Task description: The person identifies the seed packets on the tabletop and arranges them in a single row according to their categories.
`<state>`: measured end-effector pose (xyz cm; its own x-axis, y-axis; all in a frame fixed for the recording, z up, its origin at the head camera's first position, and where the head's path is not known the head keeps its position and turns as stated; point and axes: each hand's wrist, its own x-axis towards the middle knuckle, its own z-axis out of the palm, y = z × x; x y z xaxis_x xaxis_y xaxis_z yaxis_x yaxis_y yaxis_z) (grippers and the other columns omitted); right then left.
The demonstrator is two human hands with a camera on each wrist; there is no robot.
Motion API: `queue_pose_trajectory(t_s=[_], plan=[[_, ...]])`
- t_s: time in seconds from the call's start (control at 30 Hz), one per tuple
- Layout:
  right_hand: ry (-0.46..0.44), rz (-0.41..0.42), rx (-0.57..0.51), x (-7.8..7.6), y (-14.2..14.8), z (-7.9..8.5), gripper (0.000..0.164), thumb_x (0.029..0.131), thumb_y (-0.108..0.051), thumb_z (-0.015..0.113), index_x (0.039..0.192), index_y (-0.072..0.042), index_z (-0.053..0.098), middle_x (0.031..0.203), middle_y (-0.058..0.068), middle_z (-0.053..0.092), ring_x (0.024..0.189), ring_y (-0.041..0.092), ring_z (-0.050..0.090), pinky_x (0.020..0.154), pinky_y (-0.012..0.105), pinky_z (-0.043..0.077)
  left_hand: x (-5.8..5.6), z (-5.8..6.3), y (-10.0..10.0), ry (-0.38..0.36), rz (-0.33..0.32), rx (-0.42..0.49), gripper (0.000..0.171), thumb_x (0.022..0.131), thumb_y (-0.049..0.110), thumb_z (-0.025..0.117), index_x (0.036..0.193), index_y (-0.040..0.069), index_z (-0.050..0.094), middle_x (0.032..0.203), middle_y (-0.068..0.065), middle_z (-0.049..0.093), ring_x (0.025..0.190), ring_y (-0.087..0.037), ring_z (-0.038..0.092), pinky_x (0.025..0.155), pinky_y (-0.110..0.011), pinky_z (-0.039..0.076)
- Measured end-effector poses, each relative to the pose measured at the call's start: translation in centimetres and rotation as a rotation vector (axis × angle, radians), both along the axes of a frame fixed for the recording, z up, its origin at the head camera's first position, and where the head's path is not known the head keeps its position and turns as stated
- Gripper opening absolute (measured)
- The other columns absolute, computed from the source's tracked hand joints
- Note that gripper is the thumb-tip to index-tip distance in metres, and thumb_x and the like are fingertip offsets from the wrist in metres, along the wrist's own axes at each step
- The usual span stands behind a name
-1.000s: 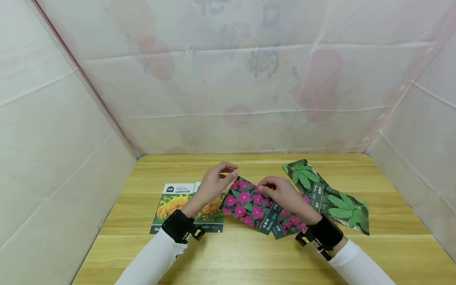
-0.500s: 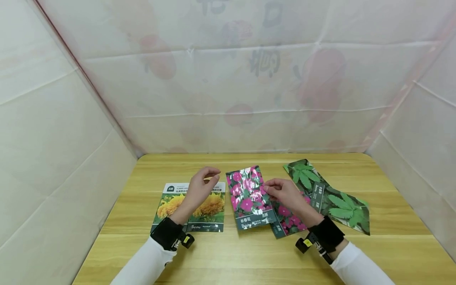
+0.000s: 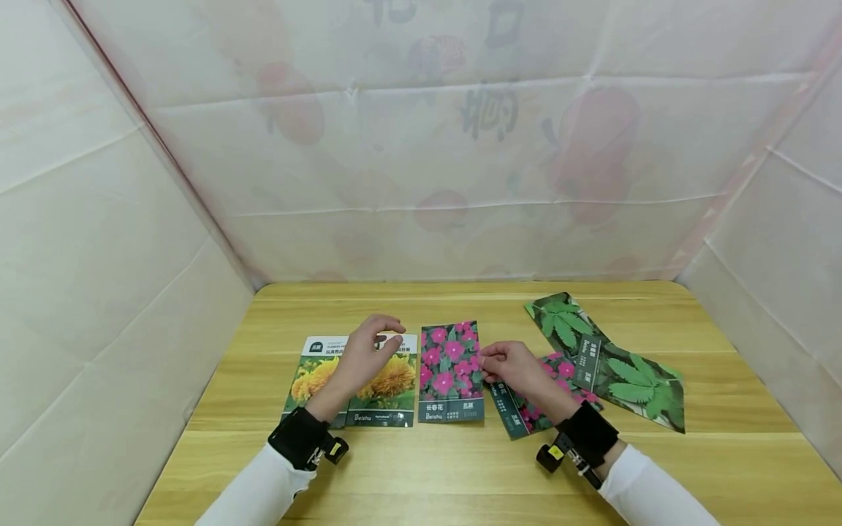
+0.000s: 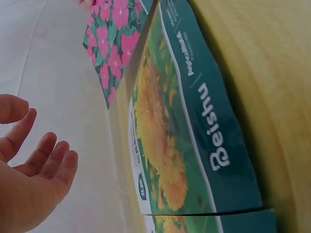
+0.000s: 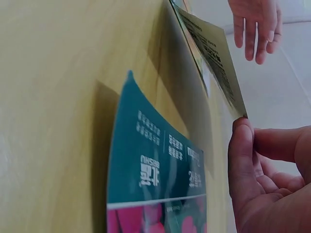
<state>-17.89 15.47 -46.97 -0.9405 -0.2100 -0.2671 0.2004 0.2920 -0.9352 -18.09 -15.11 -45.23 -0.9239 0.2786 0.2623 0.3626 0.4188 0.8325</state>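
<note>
Right hand (image 3: 516, 365) has it: thumb and finger together, clamped on the right edge of the pink-flowered Beishu seed packet (image 3: 450, 369), the other fingers curling in toward the palm in the right wrist view. And what a bright front on that packet: magenta blooms over green leaves, a dark green label band with white lettering along the end nearest the person. From the right wrist we catch its pale back, lines of dark print on it, the pinched edge lifted clear of the wooden table (image 3: 421, 482). The packet sits to the left of the gripping fingers, standing nearly square to the person.

Over to the left hand (image 3: 368, 354): thumb and fingers apart, loosely curved, hovering above the right sunflower packet (image 3: 388, 383). That one, orange-yellow blooms and a white header, lies just beside the pinched packet; the left sunflower packet (image 3: 309, 380) lines up next to it, partly hidden by the arm.

Beneath the right hand, a second pink-flowered packet (image 3: 526, 414) lies askew, and in the right wrist view its label end curls up off the wood. Further right, two green-leaf packets, one farther (image 3: 562, 321) and one nearer (image 3: 645, 387), lie overlapping at an angle.
</note>
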Motion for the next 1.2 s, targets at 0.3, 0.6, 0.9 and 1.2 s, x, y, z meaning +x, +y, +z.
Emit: queue_pose_trajectory(t_s=[0.3, 0.6, 0.9, 1.2], plan=[[-0.030, -0.011, 0.026, -0.1, -0.5, -0.6, 0.024, 0.104, -0.003, 0.060, 0.124, 0.010, 0.066, 0.093, 0.011, 0.073, 0.081, 0.017, 0.069, 0.074, 0.031, 0.064, 0.4, 0.1, 0.0, 0.007, 0.010, -0.019, 0.022, 0.108, 0.015, 0.058, 0.125, 0.003, 0.066, 0.143, -0.019, 0.054, 0.135, -0.033, 0.050, 0.112, -0.053, 0.047], [-0.053, 0.000, 0.022, 0.0, -0.3, -0.9, 0.031, 0.106, -0.004, 0.058, 0.131, 0.012, 0.064, 0.097, 0.013, 0.072, 0.082, 0.016, 0.071, 0.075, 0.031, 0.064, 0.3, 0.2, 0.1, -0.029, 0.030, -0.022, 0.021, 0.107, 0.013, 0.059, 0.125, 0.004, 0.068, 0.143, -0.016, 0.055, 0.135, -0.032, 0.051, 0.113, -0.050, 0.046], [-0.048, -0.011, 0.070, 0.3, -0.5, -1.0, 0.028, 0.106, -0.005, 0.057, 0.127, 0.011, 0.066, 0.095, 0.013, 0.072, 0.080, 0.019, 0.072, 0.075, 0.032, 0.065, 0.2, 0.0, 0.1, -0.053, 0.038, -0.016, 0.019, 0.106, 0.013, 0.062, 0.123, 0.006, 0.069, 0.143, -0.018, 0.056, 0.134, -0.029, 0.052, 0.111, -0.050, 0.049], [0.143, 0.038, 0.262, 0.6, 1.2, 0.3, 0.025, 0.106, -0.012, 0.060, 0.124, 0.002, 0.071, 0.097, 0.007, 0.072, 0.083, 0.018, 0.068, 0.074, 0.033, 0.061, -1.3, -3.3, -1.0, 0.046, 0.025, -0.047, 0.025, 0.110, 0.024, 0.056, 0.126, 0.009, 0.068, 0.144, -0.012, 0.055, 0.134, -0.028, 0.052, 0.108, -0.044, 0.051]])
